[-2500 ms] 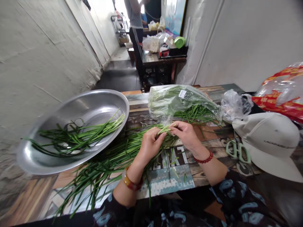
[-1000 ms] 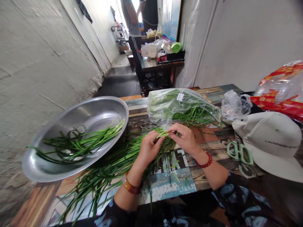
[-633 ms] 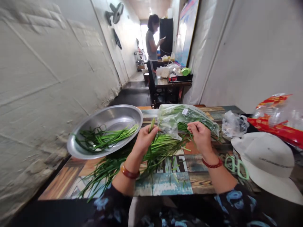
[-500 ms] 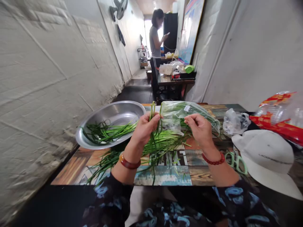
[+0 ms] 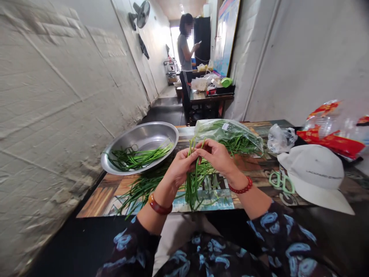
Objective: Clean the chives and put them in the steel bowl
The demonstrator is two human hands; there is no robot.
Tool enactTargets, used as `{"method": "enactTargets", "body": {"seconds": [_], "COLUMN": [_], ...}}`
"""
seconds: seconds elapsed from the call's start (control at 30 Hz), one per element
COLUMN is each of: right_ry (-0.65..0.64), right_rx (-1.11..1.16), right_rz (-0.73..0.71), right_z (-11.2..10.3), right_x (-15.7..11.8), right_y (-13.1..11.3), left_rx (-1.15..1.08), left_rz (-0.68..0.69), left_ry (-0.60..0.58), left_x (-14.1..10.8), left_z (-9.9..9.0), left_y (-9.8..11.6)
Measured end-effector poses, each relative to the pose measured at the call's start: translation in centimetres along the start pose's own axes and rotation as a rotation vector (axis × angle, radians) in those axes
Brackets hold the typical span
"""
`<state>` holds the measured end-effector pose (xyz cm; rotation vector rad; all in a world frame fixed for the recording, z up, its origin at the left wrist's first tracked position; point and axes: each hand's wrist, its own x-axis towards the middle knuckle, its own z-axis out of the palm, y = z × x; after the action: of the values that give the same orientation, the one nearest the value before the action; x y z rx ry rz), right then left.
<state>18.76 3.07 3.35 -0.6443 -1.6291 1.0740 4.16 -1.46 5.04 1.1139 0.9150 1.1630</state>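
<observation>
My left hand (image 5: 179, 166) is closed round a small bunch of garlic chives (image 5: 193, 192), whose leaves hang down over the table edge side. Fingers of my right hand (image 5: 217, 157) pinch the pale stem ends at the top of that bunch, touching the left fingertips. Beneath and left of my hands lies a loose pile of chives (image 5: 150, 186) on the table. A metal basin (image 5: 150, 132) at the left holds more chives (image 5: 140, 158). Behind my right hand, a clear plastic bag (image 5: 210, 129) lies with chives inside and spilling out.
On the right of the patterned table (image 5: 98, 196) lie green-handled scissors (image 5: 281, 182), a white cap (image 5: 313, 169), a crumpled plastic bag (image 5: 281, 137) and a red-and-clear package (image 5: 328, 141). Farther back, a person (image 5: 186, 54) stands beside another cluttered table (image 5: 201, 96).
My right hand has moved left from beside the plastic bag to meet my left hand at the chive stems. The view has shifted slightly.
</observation>
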Motion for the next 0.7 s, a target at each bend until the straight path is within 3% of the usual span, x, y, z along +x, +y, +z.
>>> {"method": "enactTargets", "body": {"seconds": [0.2,0.37,0.5,0.63,0.7], "right_ry": [0.057,0.151,0.417,0.36,0.362], "right_rx": [-0.199,-0.061,0.053,-0.322,-0.505], "right_rz": [-0.012,0.166,0.188,0.149,0.121], "right_z": [1.5,1.8,-1.2,-5.8,-6.8], "right_x": [-1.0,-1.0,0.0,0.8,0.7], "right_y": [1.4,3.0,4.9,6.7,6.6], "left_rx": [0.077,0.148,0.201,0.182,0.174], "left_rz": [-0.023,0.042,0.014,-0.027,-0.04], "left_ry": [0.056,0.12,0.171,0.181,0.16], "left_x": [-1.3,-1.9,-2.4,-2.3,-1.9], "left_z": [-1.7,-2.7,-3.7,-4.2,-4.1], "left_y": [-2.1,-3.4,-4.1,-5.0,-5.3]}}
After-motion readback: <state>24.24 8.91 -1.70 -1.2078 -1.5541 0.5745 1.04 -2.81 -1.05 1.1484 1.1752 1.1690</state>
